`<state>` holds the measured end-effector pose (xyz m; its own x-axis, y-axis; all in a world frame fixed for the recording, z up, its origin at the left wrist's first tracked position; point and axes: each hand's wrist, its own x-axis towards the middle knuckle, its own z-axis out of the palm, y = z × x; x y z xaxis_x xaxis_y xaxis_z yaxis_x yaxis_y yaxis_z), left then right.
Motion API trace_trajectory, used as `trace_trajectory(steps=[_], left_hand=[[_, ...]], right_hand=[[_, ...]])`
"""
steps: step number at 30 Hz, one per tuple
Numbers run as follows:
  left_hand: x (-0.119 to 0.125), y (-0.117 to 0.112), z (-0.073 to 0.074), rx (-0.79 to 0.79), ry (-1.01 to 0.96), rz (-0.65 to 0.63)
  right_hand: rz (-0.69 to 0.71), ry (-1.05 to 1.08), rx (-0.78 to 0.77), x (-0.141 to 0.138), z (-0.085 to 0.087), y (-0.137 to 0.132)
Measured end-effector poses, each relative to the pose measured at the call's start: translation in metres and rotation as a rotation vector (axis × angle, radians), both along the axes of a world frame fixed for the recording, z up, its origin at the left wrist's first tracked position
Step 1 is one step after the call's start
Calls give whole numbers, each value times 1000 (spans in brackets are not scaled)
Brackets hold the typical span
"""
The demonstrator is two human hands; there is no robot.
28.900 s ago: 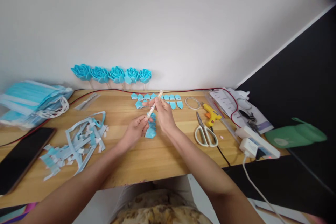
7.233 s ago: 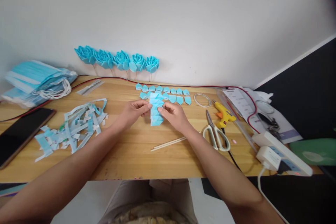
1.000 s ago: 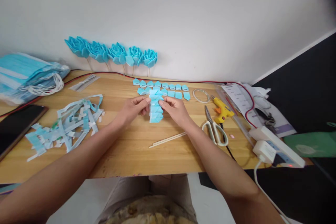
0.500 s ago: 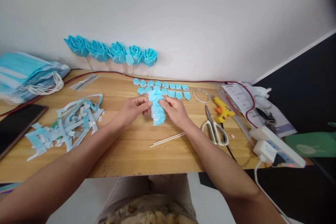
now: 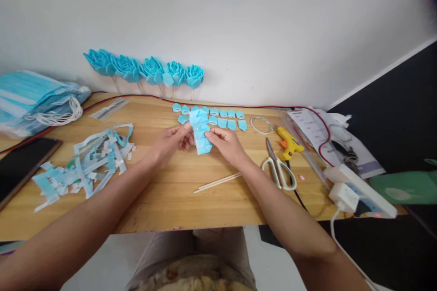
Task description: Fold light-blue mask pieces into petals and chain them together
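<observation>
A strip of overlapping light-blue folded petals (image 5: 202, 138) is held upright above the table, its pieces apparently joined by a clear or white band. My right hand (image 5: 223, 143) grips its right edge, thumb on the front and fingers behind. At the left edge, my left hand (image 5: 174, 141) is closed with thumb and fingertips against the strip; the exact contact is hard to make out. Just beyond lie two rows of single blue folded petals (image 5: 222, 123), partly hidden by the strip. Two thin wooden sticks (image 5: 216, 183) lie nearer to me, below the right wrist.
Several blue flowers on sticks (image 5: 152, 70) lean against the wall. Left are mask scraps (image 5: 92, 163), a phone (image 5: 27, 163) and bagged face masks (image 5: 34, 95). Right are a tape ring (image 5: 251, 120), scissors (image 5: 278, 168), a yellow glue gun (image 5: 289, 142) and a power strip (image 5: 362, 191).
The petal strip has moved slightly up and left and turned a little, showing its face more flatly. My left fingers have shifted up along its left edge; the right hand has barely moved.
</observation>
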<state>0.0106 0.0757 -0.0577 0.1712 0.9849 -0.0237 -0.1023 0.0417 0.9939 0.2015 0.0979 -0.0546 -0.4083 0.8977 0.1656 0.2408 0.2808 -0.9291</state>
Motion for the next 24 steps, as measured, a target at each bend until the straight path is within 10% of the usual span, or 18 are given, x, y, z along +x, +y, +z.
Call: trace_trajectory(steps=[24], left_hand=[[-4, 1, 1, 14, -20, 42]], right_hand=[[91, 31, -15, 2, 8, 0]])
